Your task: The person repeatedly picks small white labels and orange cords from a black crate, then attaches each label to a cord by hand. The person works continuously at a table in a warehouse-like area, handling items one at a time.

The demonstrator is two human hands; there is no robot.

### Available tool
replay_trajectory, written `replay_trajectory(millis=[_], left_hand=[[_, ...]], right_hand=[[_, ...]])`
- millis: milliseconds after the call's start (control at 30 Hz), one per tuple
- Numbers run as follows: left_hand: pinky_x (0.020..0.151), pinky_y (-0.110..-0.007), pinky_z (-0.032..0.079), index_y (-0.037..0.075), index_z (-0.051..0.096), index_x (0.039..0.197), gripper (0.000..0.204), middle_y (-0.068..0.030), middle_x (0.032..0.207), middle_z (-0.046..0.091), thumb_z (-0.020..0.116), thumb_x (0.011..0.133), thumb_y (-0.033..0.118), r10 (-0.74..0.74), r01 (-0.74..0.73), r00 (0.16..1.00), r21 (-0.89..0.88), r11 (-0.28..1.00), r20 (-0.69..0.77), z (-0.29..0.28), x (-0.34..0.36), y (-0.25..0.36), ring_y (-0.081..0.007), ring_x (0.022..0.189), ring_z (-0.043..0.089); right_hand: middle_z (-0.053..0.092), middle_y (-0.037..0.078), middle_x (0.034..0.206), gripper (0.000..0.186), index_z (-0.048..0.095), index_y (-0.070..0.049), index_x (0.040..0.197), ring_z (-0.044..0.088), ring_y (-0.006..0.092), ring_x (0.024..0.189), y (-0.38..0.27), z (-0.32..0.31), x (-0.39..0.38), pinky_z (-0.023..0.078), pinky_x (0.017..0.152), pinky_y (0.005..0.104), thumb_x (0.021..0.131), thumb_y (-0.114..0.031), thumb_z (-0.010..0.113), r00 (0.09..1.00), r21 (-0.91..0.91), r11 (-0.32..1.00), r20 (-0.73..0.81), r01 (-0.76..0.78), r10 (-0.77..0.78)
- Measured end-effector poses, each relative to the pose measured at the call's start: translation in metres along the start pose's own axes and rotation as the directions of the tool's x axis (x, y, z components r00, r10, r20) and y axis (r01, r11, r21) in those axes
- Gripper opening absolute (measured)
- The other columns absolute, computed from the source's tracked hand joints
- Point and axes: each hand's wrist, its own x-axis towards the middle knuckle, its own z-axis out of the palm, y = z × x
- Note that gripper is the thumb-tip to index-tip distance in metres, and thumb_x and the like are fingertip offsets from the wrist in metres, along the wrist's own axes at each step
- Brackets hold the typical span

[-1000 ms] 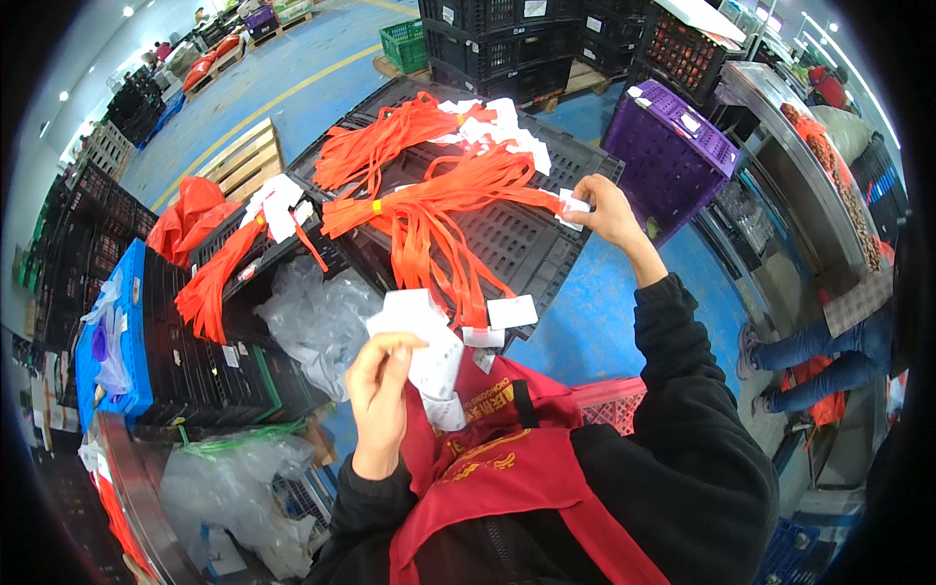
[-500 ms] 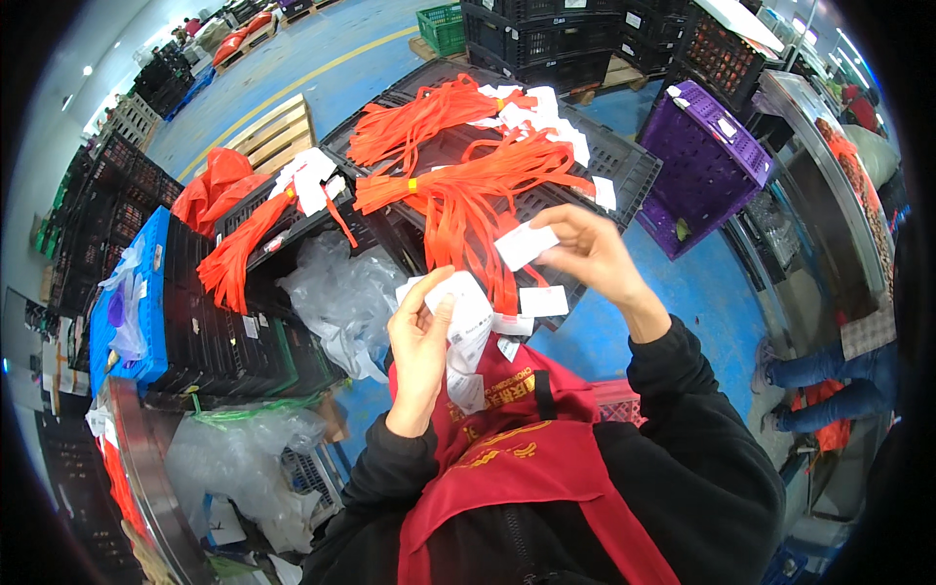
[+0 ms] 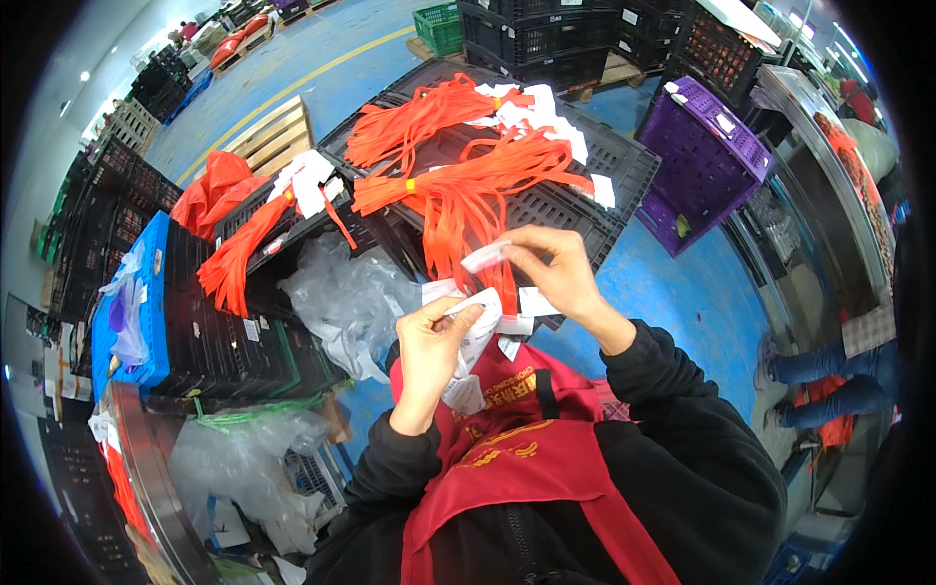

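Observation:
My left hand (image 3: 434,351) is closed on folded white labels (image 3: 475,341) that hang down over my red apron (image 3: 492,487). Just above it, my right hand (image 3: 554,278) pinches a small white label (image 3: 484,254) between thumb and fingertips. Beyond my hands, bundles of orange straps (image 3: 458,171) with white tags and yellow ties lie on a black crate surface (image 3: 600,234). Another orange bundle (image 3: 234,278) with white tags lies to the left, on a black crate.
Purple crate (image 3: 707,141) at right; steel counter (image 3: 819,175) beside it, with someone's jeans-clad legs (image 3: 819,366) nearby. Blue and black stacked crates (image 3: 143,292) and crumpled plastic bags (image 3: 331,283) at left. Wooden pallet (image 3: 273,132) and more crates (image 3: 517,34) behind.
My right hand has come from the tags on the crate at right to just above my left hand, carrying a label. My left hand has shifted right and the view has shifted slightly.

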Motion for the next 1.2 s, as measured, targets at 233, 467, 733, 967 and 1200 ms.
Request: replay_trajectory(millis=[233, 467, 733, 967, 1200], left_hand=[[0.058, -0.021, 0.041, -0.004, 0.08, 0.103, 0.014, 0.0033, 0.079, 0.07, 0.08, 0.096, 0.008, 0.069, -0.071, 0.997, 0.159, 0.985, 0.019, 0.012, 0.008, 0.007, -0.0012, 0.068, 0.055], [0.048, -0.025, 0.036, -0.004, 0.079, 0.098, 0.022, 0.0033, 0.063, 0.062, 0.081, 0.097, 0.018, 0.068, -0.069, 0.997, -0.033, 0.997, -0.033, 0.019, 0.012, 0.0, -0.0016, 0.053, 0.05], [0.053, -0.028, 0.043, -0.004, 0.077, 0.099, 0.029, -0.0002, 0.065, 0.064, 0.071, 0.104, 0.024, 0.122, -0.123, 0.992, 0.135, 0.983, 0.013, 0.017, 0.01, 0.002, -0.0057, 0.057, 0.056], [0.094, -0.034, 0.052, -0.002, 0.074, 0.124, 0.061, -0.0098, 0.114, 0.076, 0.04, 0.115, 0.049, -0.033, 0.031, 0.997, -0.028, 0.999, -0.064, -0.021, -0.004, 0.006, -0.0195, 0.101, 0.069], [0.079, -0.021, 0.049, 0.001, 0.057, 0.14, 0.047, -0.0049, 0.124, 0.063, 0.071, 0.096, -0.003, 0.287, -0.312, 0.901, -0.027, 0.95, -0.326, -0.032, -0.011, 0.012, -0.0061, 0.097, 0.058]], right_hand=[[0.069, 0.017, 0.077, 0.018, 0.074, 0.002, 0.111, 0.063, 0.0178, 0.063, -0.007, -0.002, -0.01, 0.051, 0.063, 0.0337, 0.098, -0.008, 0.069, 0.953, 0.014, 0.984, 0.255, -0.175, 0.166], [0.064, 0.017, 0.071, 0.019, 0.073, 0.002, 0.112, 0.061, 0.0206, 0.059, -0.018, -0.009, -0.01, 0.048, 0.061, 0.0348, 0.1, -0.011, 0.066, 0.947, 0.039, 0.986, 0.286, -0.165, 0.147], [0.071, 0.016, 0.084, 0.015, 0.075, 0.001, 0.107, 0.069, 0.0213, 0.072, -0.027, -0.007, -0.013, 0.052, 0.067, 0.0326, 0.097, -0.009, 0.071, 0.978, -0.022, 1.0, 0.21, -0.013, 0.017], [0.074, 0.007, 0.097, 0.016, 0.08, -0.008, 0.1, 0.068, 0.0271, 0.09, -0.025, -0.032, -0.006, 0.053, 0.085, 0.0399, 0.084, -0.007, 0.08, 0.931, -0.235, 0.904, 0.007, 0.357, -0.366], [0.08, 0.008, 0.103, 0.02, 0.079, -0.004, 0.109, 0.077, 0.0194, 0.091, 0.022, -0.076, -0.002, 0.06, 0.084, 0.0332, 0.092, -0.014, 0.079, 0.977, -0.143, 0.987, 0.209, 0.078, -0.047]])
